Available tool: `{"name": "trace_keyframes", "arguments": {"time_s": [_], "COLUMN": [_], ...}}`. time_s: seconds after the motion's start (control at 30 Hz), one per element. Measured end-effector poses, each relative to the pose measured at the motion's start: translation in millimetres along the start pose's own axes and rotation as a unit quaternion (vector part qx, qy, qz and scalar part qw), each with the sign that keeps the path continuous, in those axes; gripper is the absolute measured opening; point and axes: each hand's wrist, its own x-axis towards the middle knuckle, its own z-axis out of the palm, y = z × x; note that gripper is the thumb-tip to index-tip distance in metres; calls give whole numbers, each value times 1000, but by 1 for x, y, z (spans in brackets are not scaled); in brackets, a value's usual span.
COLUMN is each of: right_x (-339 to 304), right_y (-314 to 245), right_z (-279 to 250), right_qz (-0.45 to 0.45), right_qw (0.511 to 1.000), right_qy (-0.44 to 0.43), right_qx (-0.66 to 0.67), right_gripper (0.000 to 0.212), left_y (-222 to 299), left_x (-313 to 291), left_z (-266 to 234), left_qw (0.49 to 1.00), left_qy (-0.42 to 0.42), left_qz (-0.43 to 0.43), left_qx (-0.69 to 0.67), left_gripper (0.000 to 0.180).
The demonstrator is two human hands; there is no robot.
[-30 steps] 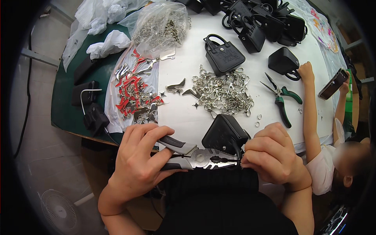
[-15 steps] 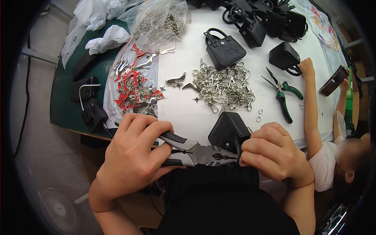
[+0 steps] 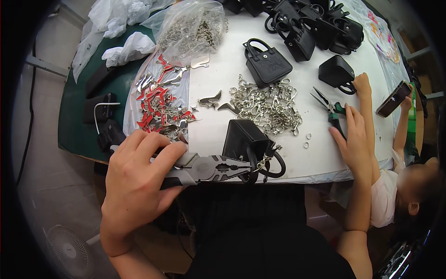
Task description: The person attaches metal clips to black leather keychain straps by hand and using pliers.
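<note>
My left hand is closed around the grey and black handles of combination pliers. Their jaws reach the handle of a small black handbag at the table's near edge. A metal clasp with a short chain hangs by that bag's handles. Whether the jaws grip anything is hard to see. On the right, my right hand lies over the green-handled long-nose pliers, thumb and fingers apart on either side of the handles. Two small metal rings lie left of this hand.
Silver swivel clasps lie in a pile mid-table, beyond them another black handbag. Red and silver charms cover the left. More black bags are heaped at the back. At right a person's arm rests near a phone.
My right hand has left the small bag and moved right to the green-handled pliers. The bag now rests at the table edge, its clasp showing. My left hand shifted slightly left with its pliers.
</note>
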Motion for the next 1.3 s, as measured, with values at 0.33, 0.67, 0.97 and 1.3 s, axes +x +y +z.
{"name": "trace_keyframes", "arguments": {"time_s": [0.33,0.67,0.97,1.3], "right_x": [-6,-11,-11,-13], "right_y": [-78,-107,-106,-105], "right_z": [-72,-85,-85,-86], "right_qz": [-196,-245,-256,-254], "right_qw": [958,965,962,962], "right_qy": [-33,8,39,23], "right_qx": [209,91,91,95], "right_gripper": [65,65,64,64], "left_y": [-12,-17,-20,-18], "left_x": [-6,-9,-13,-13], "left_z": [-3,-6,-8,-9], "left_qw": [1000,1000,1000,999], "left_qy": [5,5,3,-10], "left_qz": [7,12,12,14], "left_qx": [12,-8,-14,-35], "left_gripper": [51,49,45,43]}}
